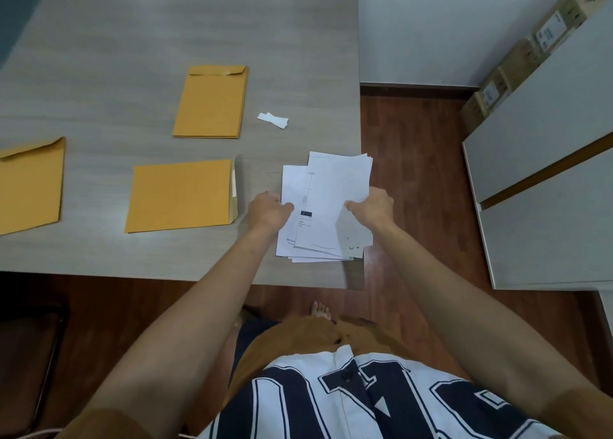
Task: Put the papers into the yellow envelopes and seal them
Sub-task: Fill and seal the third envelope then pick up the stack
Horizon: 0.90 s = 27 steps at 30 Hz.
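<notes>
Three flat yellow paper envelopes are lying on one grey wood-grain table (99, 56): a far envelope (210, 103), a near envelope (180, 196) and a left-edge envelope (31, 186). Two small white paper strips (273, 120) are lying overlapped. Two hands, the left hand (268, 211) and the right hand (370, 206), are holding one loose stack of white printed sheets (331, 189); the sheets are overlapping too much to count.

Papers (326, 203) in both hands.
</notes>
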### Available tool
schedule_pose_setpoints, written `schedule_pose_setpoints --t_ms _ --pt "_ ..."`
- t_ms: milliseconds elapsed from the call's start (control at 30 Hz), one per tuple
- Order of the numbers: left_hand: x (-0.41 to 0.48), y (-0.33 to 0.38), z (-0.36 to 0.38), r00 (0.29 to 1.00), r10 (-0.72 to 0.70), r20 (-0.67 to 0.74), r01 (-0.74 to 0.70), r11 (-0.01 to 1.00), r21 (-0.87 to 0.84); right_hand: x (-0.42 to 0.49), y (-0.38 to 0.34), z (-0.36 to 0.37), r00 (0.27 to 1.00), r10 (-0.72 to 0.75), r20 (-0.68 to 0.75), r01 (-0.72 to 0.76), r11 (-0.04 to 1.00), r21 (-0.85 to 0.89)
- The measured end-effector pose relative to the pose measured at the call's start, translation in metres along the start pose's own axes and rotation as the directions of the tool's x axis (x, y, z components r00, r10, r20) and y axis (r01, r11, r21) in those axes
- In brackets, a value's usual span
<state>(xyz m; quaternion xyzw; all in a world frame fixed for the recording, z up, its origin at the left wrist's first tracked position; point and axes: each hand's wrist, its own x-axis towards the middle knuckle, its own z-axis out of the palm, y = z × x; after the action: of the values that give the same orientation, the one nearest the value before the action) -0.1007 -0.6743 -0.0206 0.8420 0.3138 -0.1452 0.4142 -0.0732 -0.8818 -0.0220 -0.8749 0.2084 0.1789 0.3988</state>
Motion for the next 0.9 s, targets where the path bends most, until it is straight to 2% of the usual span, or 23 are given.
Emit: schedule_pose_setpoints --t_ms 300,400,533,767,900 --pt "0.000 0.000 0.001 0.999 0.030 -0.013 -0.030 0.999 -0.036 -0.001 0.001 -0.001 1.000 0.016 -0.018 -0.016 1.000 0.022" --pt "-0.003 0.002 0.003 0.998 0.050 0.037 -0.044 0.986 -0.159 0.000 0.002 -0.002 1.000 0.023 -0.002 -0.023 1.000 0.018" --pt "-0.009 0.004 0.007 0.986 0.025 0.166 0.030 0.947 -0.319 -0.001 0.003 -0.001 0.997 0.009 0.072 -0.010 1.000 0.010" --pt "-0.013 0.010 0.014 0.957 0.052 0.284 0.079 0.898 -0.432 -0.007 -0.002 -0.002 0.996 -0.025 0.083 0.023 1.000 0.022" --pt "-0.014 0.017 0.012 0.949 0.097 0.300 0.070 0.862 -0.502 -0.010 -0.007 -0.006 0.996 -0.069 0.049 0.065 0.995 0.069"
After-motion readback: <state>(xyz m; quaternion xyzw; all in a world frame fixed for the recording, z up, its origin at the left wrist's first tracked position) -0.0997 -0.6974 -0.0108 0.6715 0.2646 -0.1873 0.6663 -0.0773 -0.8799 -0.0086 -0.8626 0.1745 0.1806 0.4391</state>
